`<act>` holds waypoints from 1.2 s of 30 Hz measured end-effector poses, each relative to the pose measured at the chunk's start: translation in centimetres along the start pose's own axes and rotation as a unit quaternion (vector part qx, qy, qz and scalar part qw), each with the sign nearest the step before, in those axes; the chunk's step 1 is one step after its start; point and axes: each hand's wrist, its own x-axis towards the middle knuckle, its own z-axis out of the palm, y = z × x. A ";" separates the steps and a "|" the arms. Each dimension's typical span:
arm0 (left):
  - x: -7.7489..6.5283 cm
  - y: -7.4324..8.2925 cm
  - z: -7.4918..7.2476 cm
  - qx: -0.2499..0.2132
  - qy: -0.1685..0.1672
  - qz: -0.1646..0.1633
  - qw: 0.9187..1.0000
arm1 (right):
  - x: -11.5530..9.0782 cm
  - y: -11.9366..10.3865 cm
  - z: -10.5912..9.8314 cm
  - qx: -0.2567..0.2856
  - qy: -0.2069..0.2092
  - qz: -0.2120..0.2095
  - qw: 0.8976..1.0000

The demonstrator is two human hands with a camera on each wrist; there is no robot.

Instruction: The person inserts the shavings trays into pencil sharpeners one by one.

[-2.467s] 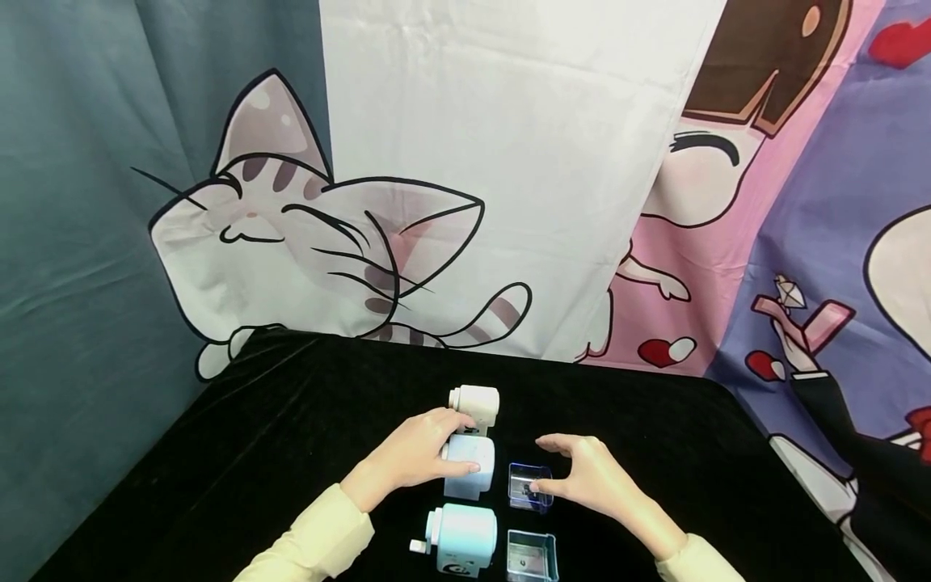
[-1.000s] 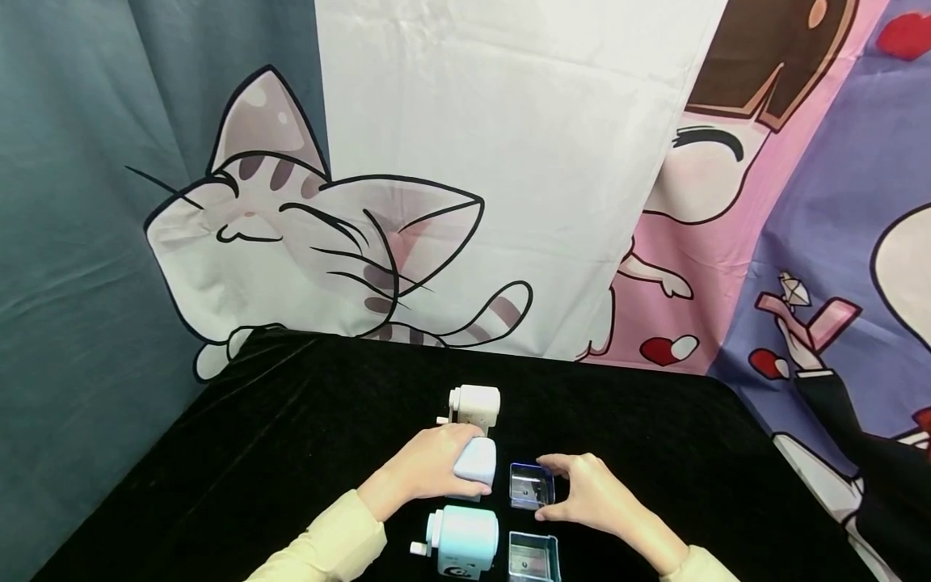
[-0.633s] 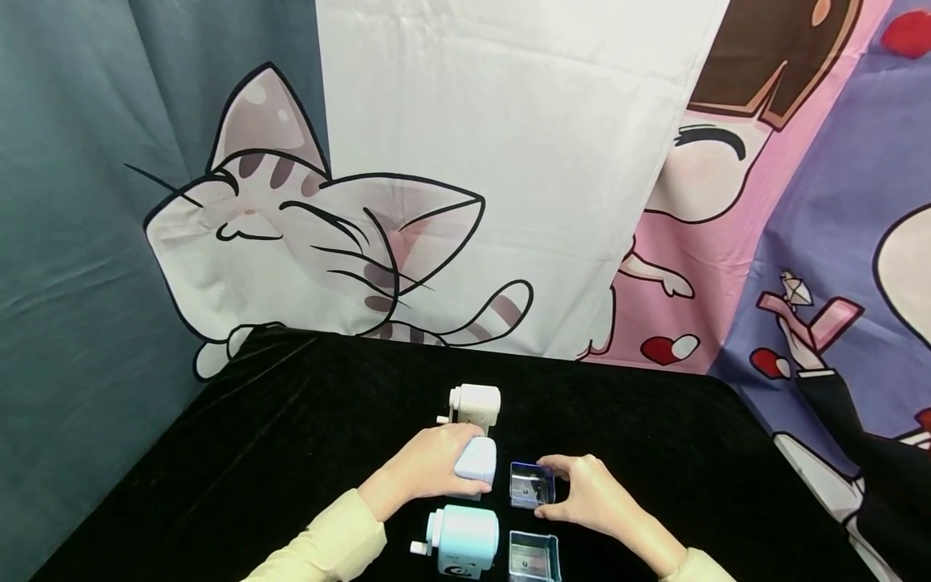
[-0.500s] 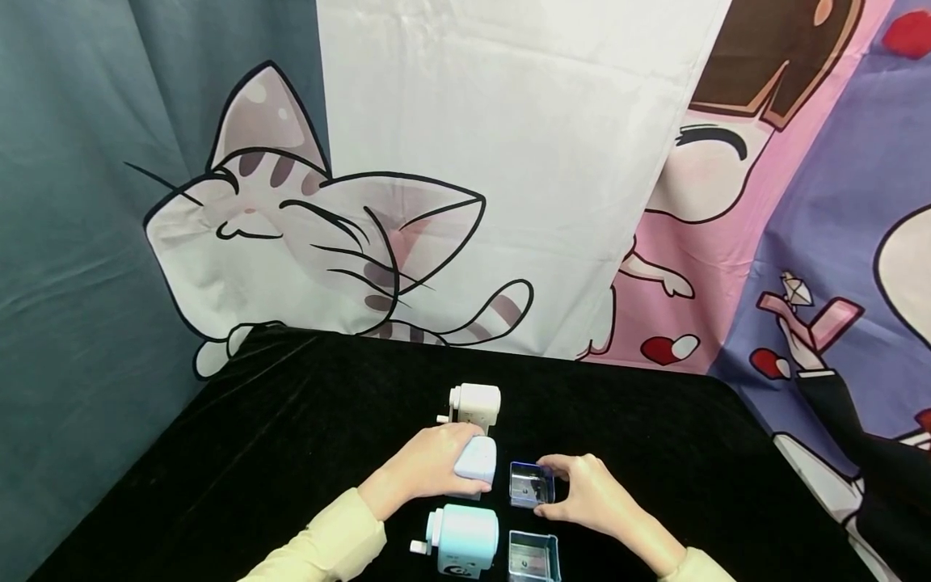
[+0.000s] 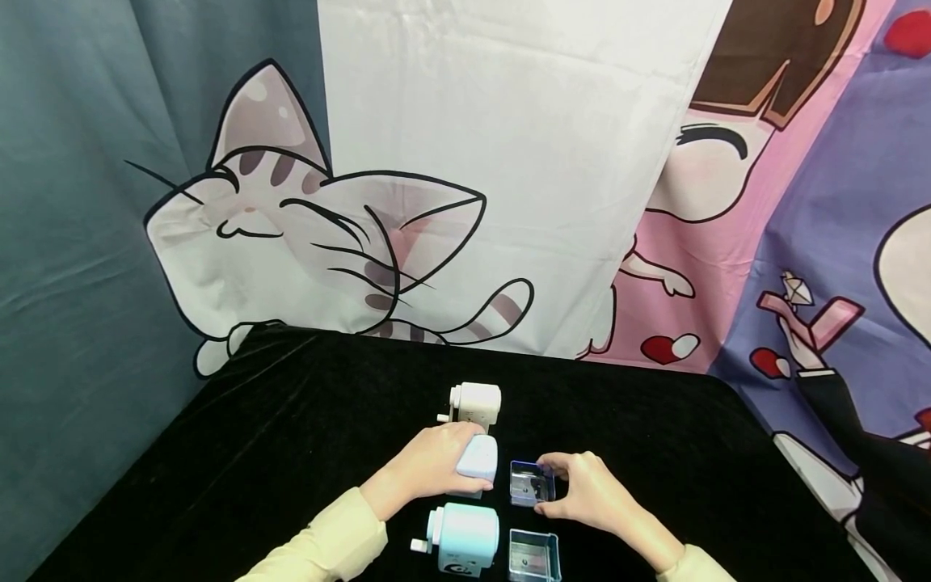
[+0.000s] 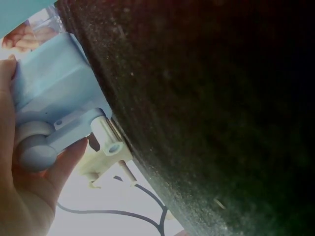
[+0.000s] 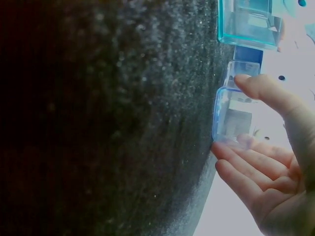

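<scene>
A light blue crank pencil sharpener point(image 5: 478, 458) stands at the middle of a row, with my left hand point(image 5: 425, 465) gripping it from the left. In the left wrist view its crank handle point(image 6: 104, 135) shows beside the curled fingers. To its right is a clear blue shavings drawer point(image 5: 525, 487), lying on the cloth apart from the sharpener. My right hand point(image 5: 592, 489) holds that drawer between thumb and fingers by its right side. The right wrist view shows the thumb on one wall and fingertips at the opposite wall of the clear blue drawer point(image 7: 235, 115).
A turquoise sharpener point(image 5: 465, 533) stands nearer, a white one point(image 5: 478, 400) farther back. A teal clear drawer point(image 5: 514, 558) lies right of the turquoise sharpener. Black cloth point(image 5: 291, 453) covers the table. Printed curtains point(image 5: 509, 97) hang behind.
Since the earliest frame, my left hand has closed around the light blue sharpener and my right hand has taken hold of the blue drawer. Over the last second both hands stay nearly still.
</scene>
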 end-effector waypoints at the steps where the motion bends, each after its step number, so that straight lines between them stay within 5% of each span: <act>1: 0.0 0.0 0.0 0.001 0.000 0.000 1.000 | 0.0 0.0 0.0 0.001 -0.001 0.001 1.000; 36: -0.2 0.1 -0.2 0.000 0.010 0.011 1.000 | 2.3 -1.3 0.7 -0.007 0.003 -0.036 0.999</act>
